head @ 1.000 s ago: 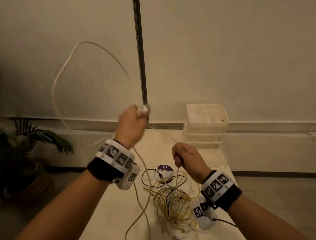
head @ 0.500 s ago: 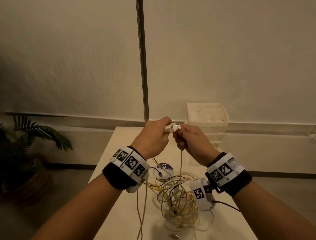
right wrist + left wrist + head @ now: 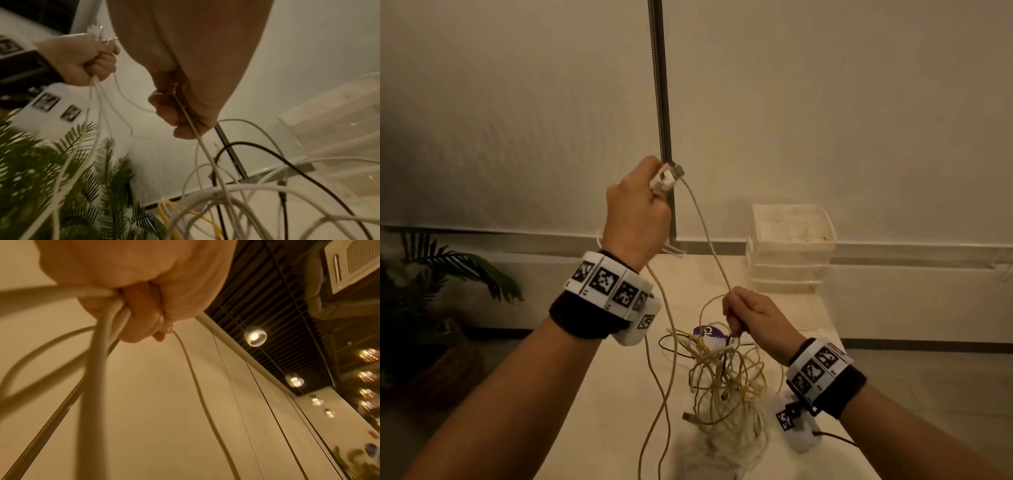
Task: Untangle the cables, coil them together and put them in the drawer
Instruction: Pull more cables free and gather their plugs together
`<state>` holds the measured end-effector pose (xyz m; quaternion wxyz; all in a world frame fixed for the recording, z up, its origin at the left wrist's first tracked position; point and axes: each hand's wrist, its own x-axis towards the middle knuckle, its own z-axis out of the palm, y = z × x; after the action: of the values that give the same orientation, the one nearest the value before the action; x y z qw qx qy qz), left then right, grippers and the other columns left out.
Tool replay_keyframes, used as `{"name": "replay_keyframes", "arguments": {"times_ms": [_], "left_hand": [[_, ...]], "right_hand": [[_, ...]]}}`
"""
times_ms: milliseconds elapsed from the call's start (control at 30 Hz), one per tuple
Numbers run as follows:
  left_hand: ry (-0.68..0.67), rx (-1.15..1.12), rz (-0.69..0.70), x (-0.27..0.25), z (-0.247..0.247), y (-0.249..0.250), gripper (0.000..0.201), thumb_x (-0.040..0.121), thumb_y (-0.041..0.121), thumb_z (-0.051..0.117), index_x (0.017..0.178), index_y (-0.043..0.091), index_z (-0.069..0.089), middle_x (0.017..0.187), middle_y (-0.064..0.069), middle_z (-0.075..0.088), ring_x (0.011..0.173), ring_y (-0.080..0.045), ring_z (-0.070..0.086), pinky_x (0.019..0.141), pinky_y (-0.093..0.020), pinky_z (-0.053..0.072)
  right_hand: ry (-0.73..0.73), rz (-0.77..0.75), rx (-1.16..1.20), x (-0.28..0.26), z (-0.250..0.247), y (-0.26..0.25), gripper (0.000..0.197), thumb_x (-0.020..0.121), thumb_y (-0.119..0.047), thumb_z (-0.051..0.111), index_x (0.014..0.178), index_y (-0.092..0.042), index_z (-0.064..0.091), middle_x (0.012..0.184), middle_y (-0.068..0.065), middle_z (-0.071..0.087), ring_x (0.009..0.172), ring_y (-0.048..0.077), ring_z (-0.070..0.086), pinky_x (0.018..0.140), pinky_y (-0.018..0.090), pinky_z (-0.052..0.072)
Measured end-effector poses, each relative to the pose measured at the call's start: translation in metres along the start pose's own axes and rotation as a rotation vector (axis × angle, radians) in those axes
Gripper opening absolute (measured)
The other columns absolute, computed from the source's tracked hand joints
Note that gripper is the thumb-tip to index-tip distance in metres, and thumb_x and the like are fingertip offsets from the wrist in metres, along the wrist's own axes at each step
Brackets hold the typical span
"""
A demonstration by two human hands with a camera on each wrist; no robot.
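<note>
Left hand [image 3: 635, 209] is up high in front of the wall, fist closed round a bundle of thick off-white cable [image 3: 666, 342] with pale USB plugs [image 3: 667, 176] poking out above the knuckles — and loops of that cable hang from the fist down past the wrist toward the worktop edge. Right hand [image 3: 751, 317] sits lower, over the pale worktop [image 3: 619, 394], thumb and curled fingers [image 3: 164, 112] pinching a thin white cable [image 3: 705, 236] that runs taut from the plugs down into its grip. Below it, the tangled heap of white, yellow and black cables [image 3: 722, 383] lies on the worktop, the thin cable disappearing into it.

The step in hand looks like drawing this thin cable free of the heap and adding it to the left-hand bundle. To do it well, I'd say let the cable slide through the right pinch rather than yank it — a hard pull would likely cinch the knots tighter or drag the whole heap toward the edge. Feel for snags, stop, and lift the crossing strand off. Keep the plugs level in the left fist so the coils end up even.

The stacked translucent plastic drawer unit [image 3: 791, 246] stands at the far end of the worktop, well apart from the heap; whether a drawer is open I cannot tell.
</note>
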<state>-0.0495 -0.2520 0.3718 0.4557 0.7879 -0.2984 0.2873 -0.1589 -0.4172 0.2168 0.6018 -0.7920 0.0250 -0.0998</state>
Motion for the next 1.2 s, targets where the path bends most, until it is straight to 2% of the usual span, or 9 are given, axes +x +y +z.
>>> {"name": "replay_keyframes", "arguments": {"times_ms": [167,233,367,533,767,833,933,1067,1200], "left_hand": [[-0.142,-0.015,0.052,-0.031,0.009,0.002,0.075,0.090,-0.005,0.049,0.151,0.032,0.027,0.073,-0.001,0.052,0.053,-0.017,0.049,0.053,-0.026,0.041],[-0.146,0.007,0.080,-0.035,0.011,0.005,0.080,0.089,-0.004,0.048,0.154,0.033,0.019,0.061,-0.002,0.044,0.049,-0.016,0.041,0.051,-0.026,0.036],[-0.185,-0.026,-0.027,-0.028,0.016,0.007,0.060,0.093,0.001,0.049,0.146,0.026,0.037,0.071,-0.005,0.057,0.055,-0.013,0.048,0.053,-0.026,0.036],[-0.162,-0.030,-0.004,-0.035,0.016,0.020,0.089,0.092,0.000,0.051,0.154,0.033,-0.004,0.058,-0.005,0.049,0.049,-0.020,0.048,0.051,-0.035,0.046],[-0.116,-0.053,0.020,-0.031,0.016,0.025,0.085,0.090,-0.002,0.050,0.156,0.024,0.004,0.059,-0.007,0.050,0.048,-0.017,0.045,0.053,-0.031,0.046],[-0.074,-0.063,0.127,-0.030,0.012,0.027,0.076,0.092,0.007,0.048,0.155,0.019,0.007,0.067,-0.017,0.059,0.047,-0.018,0.049,0.052,-0.033,0.050],[-0.164,0.009,0.379,-0.030,0.017,0.028,0.059,0.096,0.016,0.042,0.151,0.026,0.024,0.066,-0.003,0.062,0.049,-0.015,0.050,0.051,-0.031,0.049],[-0.531,0.155,0.273,-0.032,0.031,0.024,0.043,0.092,0.008,0.049,0.128,0.032,0.052,0.085,0.000,0.068,0.070,-0.020,0.061,0.066,-0.041,0.055],[-0.522,0.147,0.188,-0.035,0.031,0.021,0.017,0.092,0.005,0.044,0.092,0.020,0.052,0.073,-0.001,0.058,0.061,-0.018,0.053,0.055,-0.031,0.042]], "right_hand": [[0.135,0.006,0.249,0.010,-0.018,-0.019,0.031,0.103,-0.018,0.036,0.080,-0.010,0.054,0.055,0.000,0.040,0.052,0.015,0.038,0.057,0.030,0.037],[0.187,-0.039,0.414,0.014,-0.032,-0.036,0.031,0.103,-0.020,0.033,0.081,-0.011,0.052,0.055,0.000,0.035,0.052,0.014,0.032,0.055,0.027,0.033],[0.078,0.000,0.078,0.018,-0.026,-0.037,0.031,0.103,-0.019,0.036,0.079,-0.012,0.054,0.052,-0.004,0.038,0.050,0.012,0.032,0.052,0.030,0.028],[0.139,-0.076,0.341,0.023,-0.043,-0.070,0.031,0.104,-0.021,0.033,0.082,-0.009,0.051,0.054,0.000,0.032,0.051,0.015,0.027,0.051,0.027,0.026],[0.180,-0.163,0.284,0.021,-0.053,-0.087,0.033,0.104,-0.019,0.033,0.080,-0.011,0.054,0.050,-0.003,0.036,0.051,0.015,0.030,0.054,0.031,0.027],[0.203,-0.229,0.175,0.022,-0.057,-0.090,0.033,0.104,-0.018,0.034,0.080,-0.012,0.056,0.050,-0.003,0.039,0.050,0.015,0.032,0.054,0.030,0.029],[0.098,-0.221,0.179,0.020,-0.053,-0.090,0.030,0.102,-0.020,0.038,0.082,-0.007,0.057,0.054,0.005,0.038,0.051,0.017,0.032,0.054,0.031,0.028],[-0.034,-0.219,0.151,0.015,-0.046,-0.087,0.030,0.093,-0.024,0.045,0.081,-0.003,0.062,0.064,0.014,0.043,0.055,0.018,0.035,0.055,0.031,0.028],[0.002,-0.214,0.173,0.013,-0.045,-0.082,0.032,0.096,-0.026,0.043,0.084,-0.008,0.066,0.063,0.002,0.047,0.057,0.014,0.040,0.057,0.026,0.034]]}}
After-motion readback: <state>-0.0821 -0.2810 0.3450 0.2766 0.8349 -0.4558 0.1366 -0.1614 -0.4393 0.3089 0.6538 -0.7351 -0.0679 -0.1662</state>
